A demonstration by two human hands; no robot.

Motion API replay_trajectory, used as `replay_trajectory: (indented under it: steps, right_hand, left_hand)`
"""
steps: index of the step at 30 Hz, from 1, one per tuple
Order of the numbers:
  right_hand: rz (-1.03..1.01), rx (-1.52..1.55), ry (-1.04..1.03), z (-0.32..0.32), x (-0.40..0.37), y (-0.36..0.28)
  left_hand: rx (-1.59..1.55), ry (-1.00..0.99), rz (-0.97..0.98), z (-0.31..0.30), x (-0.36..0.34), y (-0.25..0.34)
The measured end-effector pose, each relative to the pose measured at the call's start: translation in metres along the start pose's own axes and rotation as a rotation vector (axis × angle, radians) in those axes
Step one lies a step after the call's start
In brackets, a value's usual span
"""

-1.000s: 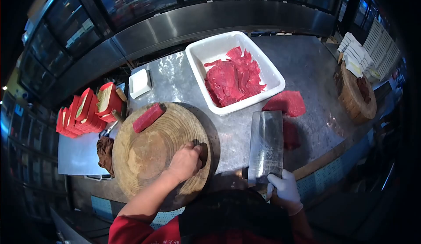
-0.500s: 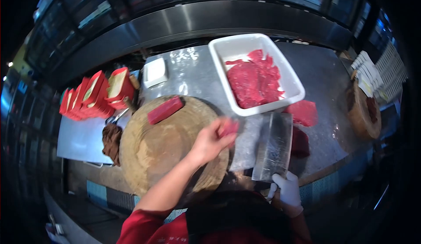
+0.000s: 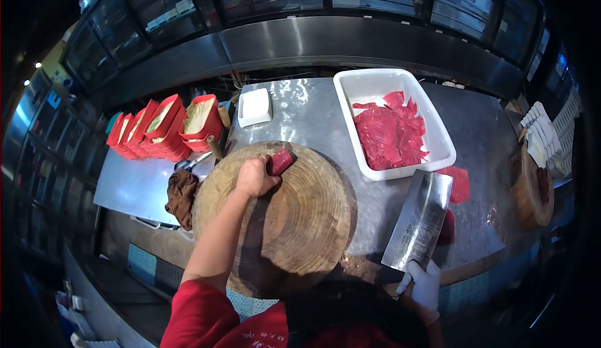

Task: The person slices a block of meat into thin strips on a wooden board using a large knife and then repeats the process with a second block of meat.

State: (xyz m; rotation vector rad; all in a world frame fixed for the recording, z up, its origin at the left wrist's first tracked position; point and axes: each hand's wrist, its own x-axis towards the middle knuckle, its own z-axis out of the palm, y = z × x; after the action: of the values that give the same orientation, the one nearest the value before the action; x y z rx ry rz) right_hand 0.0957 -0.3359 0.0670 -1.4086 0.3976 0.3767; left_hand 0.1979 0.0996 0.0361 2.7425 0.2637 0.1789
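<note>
Head: left hand (image 3: 253, 178) on meat (image 3: 281, 161)

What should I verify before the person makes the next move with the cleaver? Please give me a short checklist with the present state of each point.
1. Left hand on the meat strip: ok, it grips one end.
2. Right hand on the cleaver: ok, it holds the handle end.
3. Blade away from the left hand: ok, it is right of the chopping block.
4. Gloves on both hands: not ok, if both are wanted; the left is bare.
5. Room in the white tub: ok, bare floor shows beside the meat slices.
6. Edge sharpness: cannot tell.
</note>
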Motion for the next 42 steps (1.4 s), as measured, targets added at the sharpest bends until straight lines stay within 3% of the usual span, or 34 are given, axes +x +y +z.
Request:
replay_trajectory:
  steps: [2, 5, 9, 12, 15, 17, 19, 23, 29, 34, 37, 42]
  right_hand:
    - [-0.09, -0.015, -0.006, 0.004, 0.002, -0.002]
    - [-0.134, -0.124, -0.057, 0.012, 0.002, -0.008]
    - [-0.144, -0.289, -0.184, 0.038, 0.008, -0.028]
    - [-0.161, -0.398, -0.34, 0.061, 0.018, -0.031]
    - [-0.166, -0.488, -0.391, 0.079, 0.03, -0.027]
    - [-0.172, -0.539, -0.393, 0.091, 0.033, -0.027]
    - [-0.449, -0.817, -0.376, 0.097, 0.041, -0.02]
    - [-0.584, -1.029, -0.421, 0.106, 0.052, -0.02]
    - [-0.725, -1.213, -0.452, 0.117, 0.041, -0.034]
    - [-0.737, -1.24, -0.421, 0.114, 0.034, -0.028]
    - [-0.781, -1.241, -0.422, 0.108, 0.037, -0.018]
    - [-0.802, -1.244, -0.429, 0.106, 0.038, -0.015]
  left_hand:
    - [-0.123, 0.17, 0.084, 0.011, -0.031, 0.007]
    - [-0.245, 0.325, 0.06, 0.006, -0.075, 0.032]
    - [-0.353, 0.434, 0.032, 0.001, -0.111, 0.051]
    - [-0.523, 0.324, -0.019, 0.002, -0.13, 0.05]
    - [-0.557, 0.344, 0.04, 0.002, -0.148, 0.047]
    - [-0.604, 0.316, -0.033, 0.0, -0.161, 0.045]
    - [-1.277, 0.194, -0.327, 0.0, -0.172, 0.044]
    - [-1.801, 0.202, -0.39, 0.012, -0.193, 0.033]
    - [-1.983, 0.137, -0.33, 0.017, -0.202, 0.041]
    - [-2.415, 0.01, -0.323, 0.016, -0.2, 0.05]
    - [-2.513, -0.087, -0.268, 0.045, -0.204, 0.029]
    - [-2.457, -0.099, -0.317, 0.037, -0.199, 0.04]
